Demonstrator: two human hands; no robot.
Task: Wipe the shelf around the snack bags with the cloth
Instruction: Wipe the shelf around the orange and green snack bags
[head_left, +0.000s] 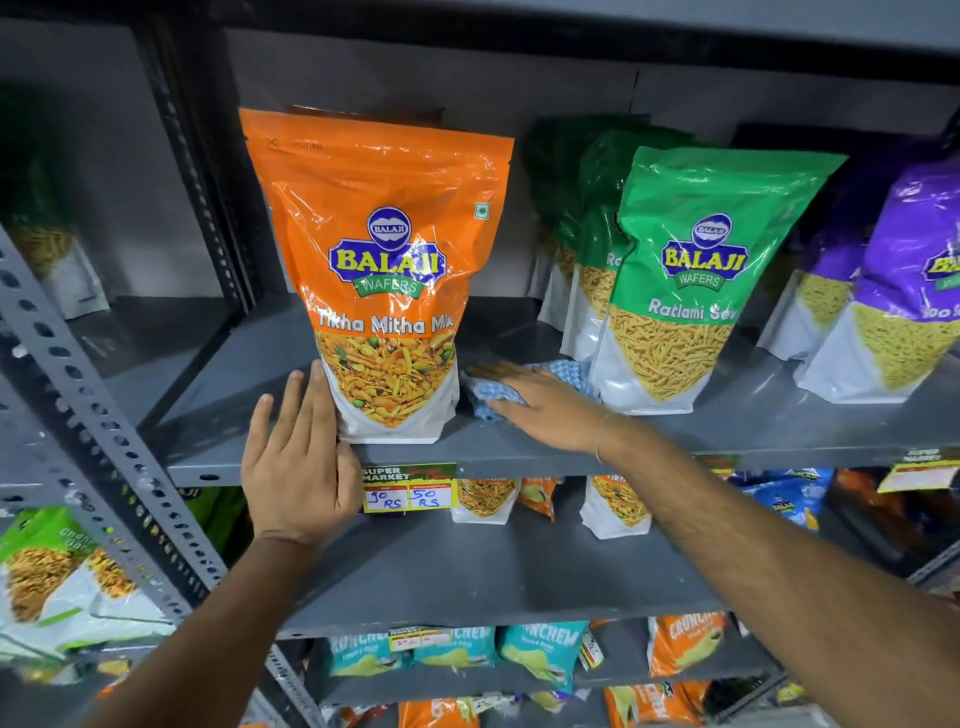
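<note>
An orange snack bag (384, 270) stands upright near the front of the grey metal shelf (249, 374). My left hand (298, 457) is flat and open, its fingers resting against the bag's lower left side. To the bag's right, a blue checked cloth (550, 376) lies on the shelf under my right hand (540, 405), which presses it down with flat fingers. A green snack bag (691, 275) stands just right of the cloth, with more green bags behind it. Purple snack bags (904, 280) stand at the far right.
A perforated grey upright (104, 452) runs diagonally at the left. A yellow price tag (410, 491) hangs on the shelf's front edge. Lower shelves hold more orange, teal and blue snack bags. Another bay at the left holds green bags (47, 566).
</note>
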